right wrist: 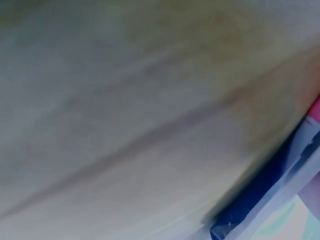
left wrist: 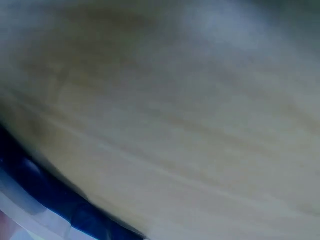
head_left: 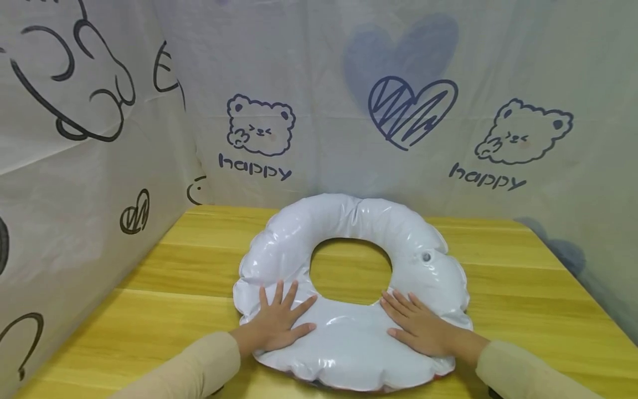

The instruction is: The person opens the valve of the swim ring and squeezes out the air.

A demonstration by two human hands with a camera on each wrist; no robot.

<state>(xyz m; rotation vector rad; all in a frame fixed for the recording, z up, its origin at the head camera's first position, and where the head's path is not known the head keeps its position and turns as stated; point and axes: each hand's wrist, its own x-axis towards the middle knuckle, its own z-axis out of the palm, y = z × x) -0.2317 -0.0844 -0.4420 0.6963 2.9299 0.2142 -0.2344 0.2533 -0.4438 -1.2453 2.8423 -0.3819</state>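
Observation:
A puffed-up white inflatable swim ring (head_left: 349, 343) lies on the wooden table, its hole toward the far side. My left hand (head_left: 276, 321) rests on its near left part with fingers spread. On the near right part lies my right hand (head_left: 421, 327), palm down, fingers straight and pointing at the hole. A small round valve (head_left: 426, 257) shows on the ring's right side. In the left wrist view, a dark blue edge of the ring (left wrist: 60, 200) appears at the lower left. Blue and pink printing on the ring's underside (right wrist: 270, 190) shows in the right wrist view.
Yellow wood-grain tabletop (head_left: 164, 310) extends on both sides of the ring. Behind it hangs a pale cloth (head_left: 319, 111) printed with bears, hearts and "happy". Another printed cloth (head_left: 65, 194) closes off the left side.

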